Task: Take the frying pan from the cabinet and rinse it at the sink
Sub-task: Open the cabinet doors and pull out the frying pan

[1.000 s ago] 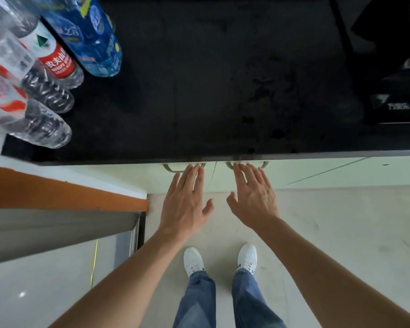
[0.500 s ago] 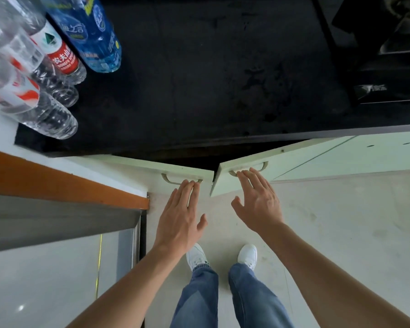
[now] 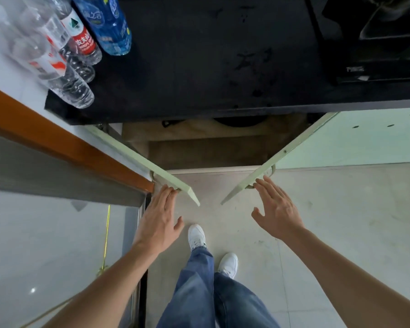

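Two cabinet doors (image 3: 149, 162) swung wider than before; left hand (image 3: 160, 221) and right hand (image 3: 276, 213) hook handles, fingers extended. Four bottles (image 3: 69, 43) upper left.

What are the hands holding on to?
Each hooks a metal handle: left hand on the left pale green cabinet door, right hand on the right pale green cabinet door. No full grip.

Plastic water bottles (image 3: 64, 48) (one blue-labelled) stand at the black countertop's (image 3: 199, 55) left end.
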`<state>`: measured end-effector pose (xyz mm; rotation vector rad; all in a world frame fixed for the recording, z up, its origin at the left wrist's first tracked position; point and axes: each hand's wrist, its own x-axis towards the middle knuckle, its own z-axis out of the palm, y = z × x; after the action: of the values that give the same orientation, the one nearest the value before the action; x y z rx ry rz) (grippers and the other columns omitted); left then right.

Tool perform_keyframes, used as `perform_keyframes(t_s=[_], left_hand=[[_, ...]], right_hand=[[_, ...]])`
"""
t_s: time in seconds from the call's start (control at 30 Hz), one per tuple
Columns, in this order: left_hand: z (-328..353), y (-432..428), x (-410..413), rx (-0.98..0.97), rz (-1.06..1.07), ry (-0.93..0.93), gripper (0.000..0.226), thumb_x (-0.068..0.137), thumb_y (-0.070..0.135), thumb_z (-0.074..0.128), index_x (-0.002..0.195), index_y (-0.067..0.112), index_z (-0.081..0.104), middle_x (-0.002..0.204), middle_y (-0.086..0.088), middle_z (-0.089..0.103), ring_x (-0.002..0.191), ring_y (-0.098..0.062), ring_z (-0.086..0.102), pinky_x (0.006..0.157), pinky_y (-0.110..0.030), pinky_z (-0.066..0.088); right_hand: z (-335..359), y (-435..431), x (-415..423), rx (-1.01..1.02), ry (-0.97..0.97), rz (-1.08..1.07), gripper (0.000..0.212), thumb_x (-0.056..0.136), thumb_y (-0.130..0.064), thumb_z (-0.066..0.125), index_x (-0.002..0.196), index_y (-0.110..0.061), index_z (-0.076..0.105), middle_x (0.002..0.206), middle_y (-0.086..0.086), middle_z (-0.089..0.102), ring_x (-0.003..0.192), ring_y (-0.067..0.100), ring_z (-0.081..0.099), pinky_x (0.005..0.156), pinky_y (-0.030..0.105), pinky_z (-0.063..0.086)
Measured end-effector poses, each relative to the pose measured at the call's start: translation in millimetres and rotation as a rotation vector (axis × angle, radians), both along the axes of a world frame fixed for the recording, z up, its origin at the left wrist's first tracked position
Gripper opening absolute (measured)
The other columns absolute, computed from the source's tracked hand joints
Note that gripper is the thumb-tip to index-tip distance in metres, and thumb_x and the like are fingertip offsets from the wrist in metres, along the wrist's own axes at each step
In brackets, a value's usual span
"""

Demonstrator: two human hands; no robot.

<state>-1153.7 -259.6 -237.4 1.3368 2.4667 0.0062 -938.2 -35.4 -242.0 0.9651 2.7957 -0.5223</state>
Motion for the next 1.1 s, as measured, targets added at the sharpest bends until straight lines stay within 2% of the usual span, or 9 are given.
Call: perform_keyframes(t_s=[0.13,0.23,0.37,0.5,0.6,0.7,0.77,0.93,1.1], left_hand=[[14.7,-30.6,16.6,0.069,0.174,-0.106,0.071,0.089,0.041,0.06,0.143,0.008,0.028,0.15,-0.015,0.039,0.134,-0.031,0.048,0.106,-0.041,0.048],[24.1,-35.1,26.9,0.146,0.432,-0.215,0.079,0.09,0.052,0.053,0.148,0.011,0.017,0.146,-0.013,0.044,0.125,-0.031,0.055,0.095,-0.043,0.051],[34.1,-17.3,24.7,0.229,0.575,-0.31,0.085,0.088,0.067,0.04,0.154,0.026,0.006,0.142,-0.01,0.052,0.122,-0.029,0.055,0.092,-0.045,0.051],[33.8,-3.8,13.0,0.077,0.443,-0.039,0.066,0.093,0.067,0.025,0.151,0.034,0.025,0.12,-0.013,0.055,0.103,-0.026,0.055,0.093,-0.042,0.049],[36.9,-2.0,8.8,0.023,0.377,0.15,0.06,0.091,0.061,0.041,0.138,0.026,0.048,0.118,-0.013,0.045,0.101,-0.026,0.049,0.086,-0.04,0.046],[35.4,2.1,4.2,0.026,0.188,0.202,0.059,0.094,0.046,0.044,0.141,0.012,0.046,0.146,-0.02,0.034,0.133,-0.033,0.04,0.11,-0.047,0.035],[29.8,10.3,1.2,-0.02,0.006,0.177,0.062,0.098,0.034,0.038,0.151,0.003,0.027,0.161,-0.021,0.015,0.149,-0.032,0.018,0.123,-0.046,0.017],[15.9,28.2,-6.4,-0.094,-0.137,0.121,0.071,0.097,0.021,0.04,0.154,0.002,0.002,0.165,-0.015,0.0,0.153,-0.027,0.004,0.125,-0.039,0.008],[22.5,6.8,-0.9,-0.232,-0.066,0.127,0.076,0.093,0.018,0.045,0.154,0.003,0.004,0.164,-0.02,0.0,0.152,-0.034,0.005,0.124,-0.043,0.008]], right_hand=[[8.8,-2.9,28.4,-0.032,-0.046,-0.03,0.063,0.091,-0.032,0.061,0.147,-0.006,0.048,0.158,0.011,0.043,0.151,0.028,0.032,0.12,0.038,0.019],[16.7,-10.0,42.9,-0.08,-0.044,-0.092,0.06,0.095,-0.036,0.049,0.146,-0.006,0.045,0.159,0.013,0.041,0.149,0.03,0.035,0.119,0.048,0.034],[30.4,-23.2,39.7,-0.111,0.012,-0.307,0.062,0.093,-0.057,0.048,0.134,-0.012,0.039,0.138,0.015,0.061,0.12,0.037,0.063,0.093,0.049,0.056],[36.3,-25.6,24.9,-0.121,0.071,-0.501,0.084,0.092,-0.057,0.056,0.152,-0.013,0.018,0.139,0.017,0.062,0.121,0.043,0.061,0.091,0.052,0.054],[35.6,-23.3,17.4,-0.084,0.041,-0.541,0.091,0.092,-0.053,0.06,0.158,-0.011,0.014,0.142,0.024,0.051,0.124,0.045,0.053,0.095,0.055,0.052],[35.6,-19.0,10.0,0.128,-0.049,-0.43,0.088,0.091,-0.047,0.063,0.156,-0.007,0.02,0.156,0.029,0.027,0.14,0.049,0.038,0.11,0.057,0.041],[33.5,-13.2,-1.7,0.211,-0.088,-0.251,0.086,0.087,-0.031,0.072,0.155,-0.004,0.025,0.16,0.029,0.023,0.149,0.047,0.026,0.118,0.053,0.025],[20.5,-6.4,-33.8,0.191,-0.187,0.159,0.091,0.093,-0.017,0.069,0.161,-0.007,0.01,0.17,0.017,0.005,0.157,0.031,0.003,0.117,0.038,-0.005],[13.8,-9.7,-20.8,0.195,-0.311,0.138,0.089,0.095,-0.036,0.059,0.16,-0.004,0.007,0.169,0.019,0.009,0.156,0.032,0.012,0.125,0.04,0.003]])
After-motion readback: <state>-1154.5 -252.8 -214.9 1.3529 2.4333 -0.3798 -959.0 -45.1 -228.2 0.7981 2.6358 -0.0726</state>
